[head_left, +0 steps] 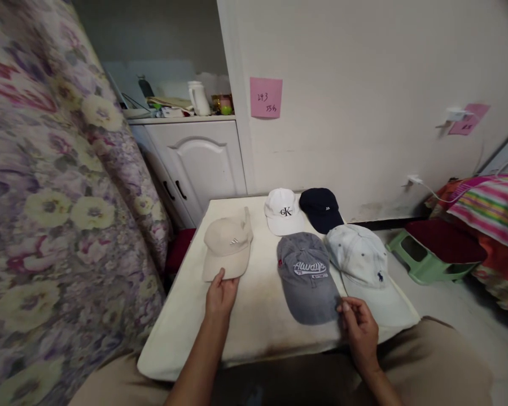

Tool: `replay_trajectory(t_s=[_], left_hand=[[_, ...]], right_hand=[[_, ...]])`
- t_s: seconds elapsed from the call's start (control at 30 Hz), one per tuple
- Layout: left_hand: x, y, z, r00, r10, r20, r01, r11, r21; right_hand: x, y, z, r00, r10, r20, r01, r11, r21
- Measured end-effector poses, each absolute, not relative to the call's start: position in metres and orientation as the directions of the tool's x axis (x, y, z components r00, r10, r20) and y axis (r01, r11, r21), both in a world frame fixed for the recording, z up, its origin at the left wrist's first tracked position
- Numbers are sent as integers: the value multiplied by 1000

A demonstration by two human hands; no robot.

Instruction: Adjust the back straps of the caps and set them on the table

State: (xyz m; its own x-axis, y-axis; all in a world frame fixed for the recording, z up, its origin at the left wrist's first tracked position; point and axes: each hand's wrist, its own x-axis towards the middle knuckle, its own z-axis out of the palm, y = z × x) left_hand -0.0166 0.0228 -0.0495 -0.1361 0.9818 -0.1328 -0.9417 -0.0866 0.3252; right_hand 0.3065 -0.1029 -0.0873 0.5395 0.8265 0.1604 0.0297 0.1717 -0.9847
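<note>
A beige cap (226, 242) with a small striped logo is at the left of the cream-covered table (254, 338). My left hand (221, 293) grips its brim, thumb on top and fingers underneath. A dark grey cap (300, 299) with white "Always" lettering lies near the middle, brim toward me. My right hand (359, 324) is closed, thumb and fingertips at the right edge of the grey brim. To its right rests a pale washed cap (359, 259) with a small dark emblem. Behind them lie a white cap (281, 211) with "CK" lettering and a navy cap (319, 208).
A floral curtain (59, 214) hangs close on the left. White cabinets (203, 163) stand behind, with a white jug (198, 98) on top. A green stool (419, 259) with a dark red top and a striped bedcover (495, 208) are at the right. Pink notes are on the wall.
</note>
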Motion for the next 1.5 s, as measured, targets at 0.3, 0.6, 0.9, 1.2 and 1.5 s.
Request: replay_trajectory(t_s=[0.3, 0.6, 0.9, 1.2, 1.5], left_hand=[[-10, -84, -80, 96, 993, -76, -955, 113, 273], [17, -128, -66, 89, 992, -89, -954, 110, 278], [20, -168, -69, 211, 953, -219, -921, 268, 281], [-28, -144, -63, -15, 901, -433, -915, 162, 368], [-71, -112, -25, -121, 895, -430, -755, 198, 625]], right_hand=[[284, -124, -78, 383, 883, 272, 166, 224, -960], [183, -97, -71, -93, 992, -84, -222, -103, -970], [162, -78, -62, -240, 955, -174, -620, -289, -729], [178, -86, -51, -443, 897, -1, -698, -345, -627], [187, -93, -67, -610, 792, 23, -568, -416, -710]])
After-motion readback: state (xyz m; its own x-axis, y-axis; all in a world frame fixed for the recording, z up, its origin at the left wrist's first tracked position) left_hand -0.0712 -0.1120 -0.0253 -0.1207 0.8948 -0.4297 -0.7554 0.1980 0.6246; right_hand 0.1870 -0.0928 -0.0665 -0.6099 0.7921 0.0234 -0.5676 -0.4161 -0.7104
